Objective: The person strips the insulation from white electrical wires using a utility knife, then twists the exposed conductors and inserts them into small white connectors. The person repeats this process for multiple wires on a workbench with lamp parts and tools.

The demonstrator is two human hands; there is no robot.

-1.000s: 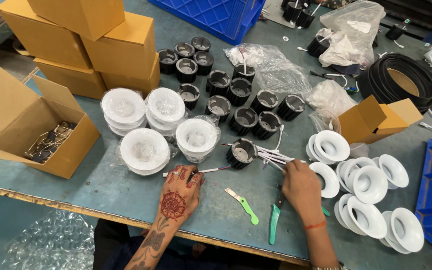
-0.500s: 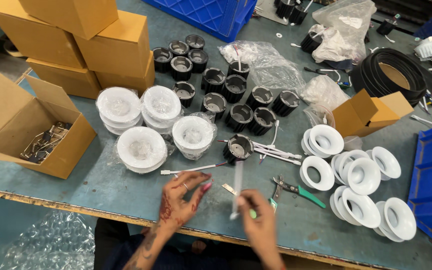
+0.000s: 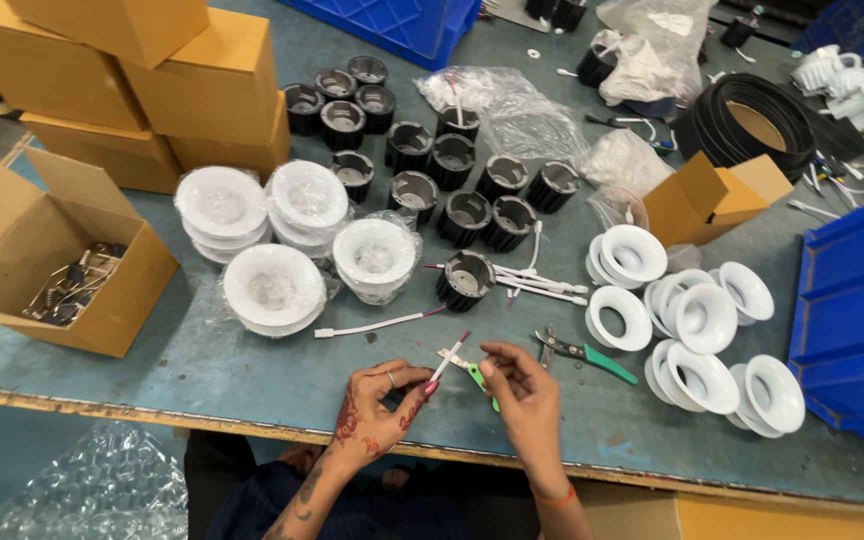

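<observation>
While both hands meet over the near edge of the blue-green bench (image 3: 202, 370), the left hand (image 3: 377, 405) pinches the end of a thin white wire (image 3: 449, 357) between fingertips, probably to keep it steady. The right hand (image 3: 520, 395) is closed around a small green-handled tool (image 3: 480, 378), its tip right at the wire. So the wire sits between the 2 hands, touching both. Green-handled pliers (image 3: 584, 352) lie just beside the right hand, and a black housing (image 3: 465, 280) with more white leads sits a bit farther back.
</observation>
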